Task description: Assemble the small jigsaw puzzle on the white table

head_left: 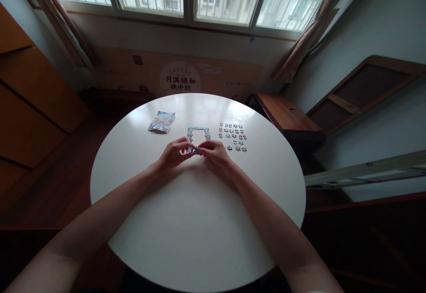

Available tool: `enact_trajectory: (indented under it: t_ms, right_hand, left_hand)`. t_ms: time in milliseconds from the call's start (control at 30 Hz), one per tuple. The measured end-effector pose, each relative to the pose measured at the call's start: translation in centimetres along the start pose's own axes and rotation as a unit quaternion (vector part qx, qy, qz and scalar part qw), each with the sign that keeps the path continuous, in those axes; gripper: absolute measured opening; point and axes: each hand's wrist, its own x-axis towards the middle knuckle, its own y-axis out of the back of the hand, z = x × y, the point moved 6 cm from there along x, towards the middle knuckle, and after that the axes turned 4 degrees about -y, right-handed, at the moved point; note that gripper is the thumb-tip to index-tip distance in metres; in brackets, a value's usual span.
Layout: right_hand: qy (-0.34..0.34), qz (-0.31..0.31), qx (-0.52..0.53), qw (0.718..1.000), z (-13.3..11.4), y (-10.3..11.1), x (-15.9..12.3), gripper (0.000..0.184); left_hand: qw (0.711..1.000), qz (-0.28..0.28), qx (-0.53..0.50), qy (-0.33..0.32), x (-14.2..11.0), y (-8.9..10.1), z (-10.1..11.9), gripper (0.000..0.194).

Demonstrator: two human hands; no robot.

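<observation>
My left hand (pixel 176 152) and my right hand (pixel 214 150) meet at the near side of a puzzle border (pixel 199 128). Between their fingertips is a small dark jigsaw puzzle piece (pixel 196 150), with thumb and fingers of both hands closed on it. The border is made of joined pieces around a bare white middle; my fingers cover part of its near edge. To the right of my right hand, several loose puzzle pieces (pixel 233 126) lie in rough rows, the nearest close to my knuckles.
A colourful printed packet or sheet (pixel 162 121) lies at the far left of the round white table (pixel 199 222). Beyond the table's right edge stands a wooden stool or bench (pixel 288 113). A large printed cardboard panel (pixel 226 78) leans under the window.
</observation>
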Motion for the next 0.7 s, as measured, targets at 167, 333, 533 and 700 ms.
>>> enact_trajectory:
  t_ms: [167, 333, 533, 700]
  right_hand:
    - [0.001, 0.003, 0.006, 1.000, -0.05, -0.09, -0.06, 0.030]
    - [0.009, 0.000, 0.014, 1.000, -0.09, -0.24, -0.04, 0.030]
    - [0.016, -0.004, 0.015, 1.000, 0.11, -0.25, 0.07, 0.030]
    - [0.015, 0.000, 0.003, 1.000, 0.20, -0.17, 0.10, 0.030]
  left_hand:
    - [1.000, -0.006, -0.004, -0.001, 0.01, -0.06, -0.16, 0.020]
    - [1.000, -0.006, -0.009, -0.002, -0.01, -0.07, -0.18, 0.022]
    - [1.000, -0.018, -0.016, 0.002, -0.03, -0.15, -0.21, 0.023]
    - [0.999, -0.026, -0.019, 0.009, -0.15, -0.36, -0.43, 0.023]
